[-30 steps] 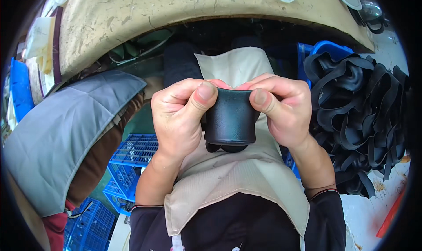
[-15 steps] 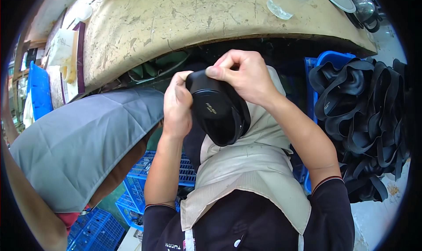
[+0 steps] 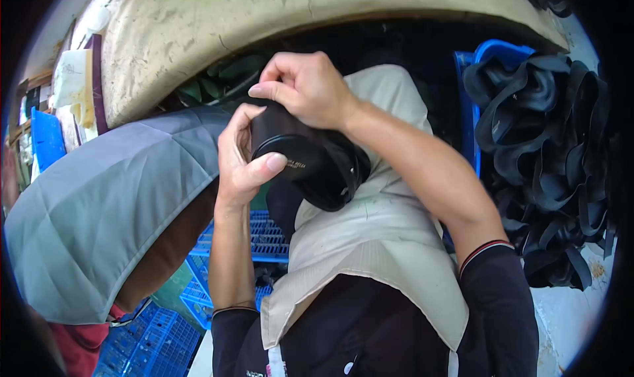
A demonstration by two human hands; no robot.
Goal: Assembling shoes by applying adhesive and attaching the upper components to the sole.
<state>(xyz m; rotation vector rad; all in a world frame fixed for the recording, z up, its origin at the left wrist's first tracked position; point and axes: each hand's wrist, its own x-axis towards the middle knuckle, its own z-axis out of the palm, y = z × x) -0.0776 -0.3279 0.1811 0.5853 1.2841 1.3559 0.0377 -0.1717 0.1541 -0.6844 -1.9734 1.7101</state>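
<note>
A black, shoe-shaped leather piece [image 3: 317, 179], which looks like a shoe upper, rests over my lap with its rounded end toward me. Small gold print shows inside it. My left hand [image 3: 236, 159] is closed around its left side, the thumb lying across the inner face and the fingers at the far edge. Just beyond that edge, my right hand [image 3: 300, 89] has its fingers curled in a pinch at the top of the piece. Whatever is between those right fingertips is hidden. A beige apron [image 3: 370, 225] covers my lap under the piece.
A worn, cream-covered table [image 3: 198, 27] curves across the front. To the right, a blue crate [image 3: 470, 99] stands beside heaped black leather pieces [image 3: 541, 146]. Blue baskets [image 3: 148, 340] sit low at left. A person in a grey apron [image 3: 112, 198] sits close on my left.
Both hands and the black piece have shifted left. My left thumb now lies over the inner face, and the right hand has moved along the far edge. The view has tilted slightly.
</note>
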